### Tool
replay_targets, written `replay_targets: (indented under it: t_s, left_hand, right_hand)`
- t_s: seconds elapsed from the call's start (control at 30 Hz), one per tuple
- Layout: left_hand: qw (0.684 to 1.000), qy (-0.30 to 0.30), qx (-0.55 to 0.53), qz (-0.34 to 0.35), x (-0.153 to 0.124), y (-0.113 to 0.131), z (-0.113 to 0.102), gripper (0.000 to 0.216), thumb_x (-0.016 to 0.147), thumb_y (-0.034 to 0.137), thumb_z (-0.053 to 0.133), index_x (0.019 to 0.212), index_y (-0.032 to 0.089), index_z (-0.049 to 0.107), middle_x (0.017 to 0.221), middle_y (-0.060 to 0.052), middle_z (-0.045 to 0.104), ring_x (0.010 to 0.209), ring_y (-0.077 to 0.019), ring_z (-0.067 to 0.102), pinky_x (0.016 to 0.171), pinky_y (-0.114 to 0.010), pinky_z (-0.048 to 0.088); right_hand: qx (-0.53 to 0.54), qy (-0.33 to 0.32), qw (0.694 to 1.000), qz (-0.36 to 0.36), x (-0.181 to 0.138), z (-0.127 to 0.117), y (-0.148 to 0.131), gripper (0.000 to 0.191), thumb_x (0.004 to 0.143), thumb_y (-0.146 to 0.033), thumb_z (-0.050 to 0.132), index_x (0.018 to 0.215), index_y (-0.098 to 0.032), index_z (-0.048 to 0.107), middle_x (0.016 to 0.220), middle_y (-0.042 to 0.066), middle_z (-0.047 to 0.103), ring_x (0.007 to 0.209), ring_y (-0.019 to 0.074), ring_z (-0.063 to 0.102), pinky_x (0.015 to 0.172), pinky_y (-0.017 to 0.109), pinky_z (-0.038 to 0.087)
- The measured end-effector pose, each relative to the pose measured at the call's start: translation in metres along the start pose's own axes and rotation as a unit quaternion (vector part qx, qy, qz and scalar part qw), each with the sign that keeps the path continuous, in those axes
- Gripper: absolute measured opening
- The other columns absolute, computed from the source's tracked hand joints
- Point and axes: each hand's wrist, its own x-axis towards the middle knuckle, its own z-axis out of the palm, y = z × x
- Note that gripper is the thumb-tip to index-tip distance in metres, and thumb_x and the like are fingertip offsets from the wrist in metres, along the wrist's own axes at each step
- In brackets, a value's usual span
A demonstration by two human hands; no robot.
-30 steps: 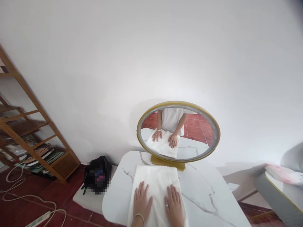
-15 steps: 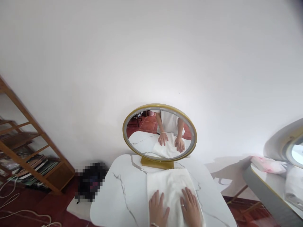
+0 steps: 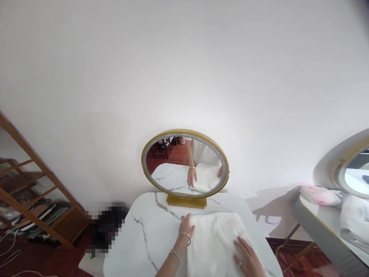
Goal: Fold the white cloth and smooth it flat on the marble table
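Observation:
A white cloth with a scalloped far edge lies flat on the marble-patterned white table. My left hand is at the cloth's far left corner, its fingers apart and touching the edge; a bracelet circles the wrist. Over the cloth's right side my right hand rests flat with fingers spread, wearing a ring. Behind the cloth stands an oval gold-framed mirror on a gold base, reflecting both hands and the cloth.
To the left are a wooden shelf rack with stacked items and a blurred-out black object on a white surface. At right, a second table holds a pink-and-white pack, a white folded item and another mirror.
My left hand has moved from flat on the cloth's near left side to its far left corner. My right hand has shifted toward the right edge. The cloth looks smoother.

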Motion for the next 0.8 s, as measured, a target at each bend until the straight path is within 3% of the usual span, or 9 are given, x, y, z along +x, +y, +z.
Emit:
replay_targets:
  t_s: [0.17, 0.37, 0.5, 0.67, 0.8]
  left_hand:
    - [1.0, -0.012, 0.003, -0.019, 0.013, 0.009, -0.011, 0.026, 0.079, 0.022, 0.056, 0.106, 0.021, 0.058, 0.12, -0.008, 0.053, 0.108, -0.0214, 0.054, 0.094, -0.032, 0.04]
    - [0.999, -0.031, -0.039, 0.013, 0.023, 0.014, -0.029, 0.018, 0.086, 0.025, 0.049, 0.103, 0.019, 0.053, 0.099, -0.005, 0.059, 0.094, -0.0174, 0.058, 0.083, -0.027, 0.043]
    - [0.994, -0.076, -0.043, 0.065, 0.02, 0.019, -0.043, 0.016, 0.081, 0.02, 0.055, 0.097, 0.019, 0.055, 0.081, 0.001, 0.059, 0.077, -0.0159, 0.058, 0.073, -0.026, 0.044]
    - [0.984, -0.101, -0.013, 0.146, -0.004, 0.028, -0.056, 0.02, 0.075, 0.018, 0.058, 0.094, 0.023, 0.059, 0.089, 0.0, 0.06, 0.087, -0.0178, 0.058, 0.081, -0.029, 0.044]
    - [0.978, -0.105, 0.02, 0.177, -0.025, 0.039, -0.064, 0.015, 0.077, 0.019, 0.057, 0.09, 0.022, 0.063, 0.095, -0.004, 0.064, 0.098, -0.0229, 0.058, 0.088, -0.034, 0.044]
  right_hand:
    - [0.042, -0.042, 0.996, 0.06, 0.015, -0.005, -0.013, 0.038, 0.072, -0.032, 0.055, 0.107, -0.023, 0.068, 0.125, 0.008, 0.062, 0.118, 0.0275, 0.056, 0.098, 0.041, 0.048]
    - [0.045, -0.073, 0.993, 0.079, 0.019, -0.004, -0.016, 0.04, 0.065, -0.027, 0.061, 0.104, -0.025, 0.07, 0.125, 0.009, 0.061, 0.118, 0.0313, 0.055, 0.097, 0.044, 0.048]
    - [0.079, -0.09, 0.99, 0.079, 0.029, -0.011, -0.019, 0.039, 0.071, -0.03, 0.057, 0.108, -0.023, 0.067, 0.121, 0.011, 0.063, 0.116, 0.0306, 0.057, 0.098, 0.046, 0.047]
    - [0.154, -0.123, 0.98, 0.038, 0.079, -0.038, -0.074, 0.045, 0.081, -0.029, 0.045, 0.123, -0.019, 0.056, 0.127, 0.013, 0.058, 0.123, 0.0261, 0.051, 0.104, 0.044, 0.042]
    - [0.186, -0.198, 0.961, -0.05, 0.127, -0.067, -0.134, 0.052, 0.073, -0.015, 0.049, 0.124, -0.022, 0.051, 0.141, 0.009, 0.045, 0.132, 0.0214, 0.04, 0.108, 0.039, 0.036]
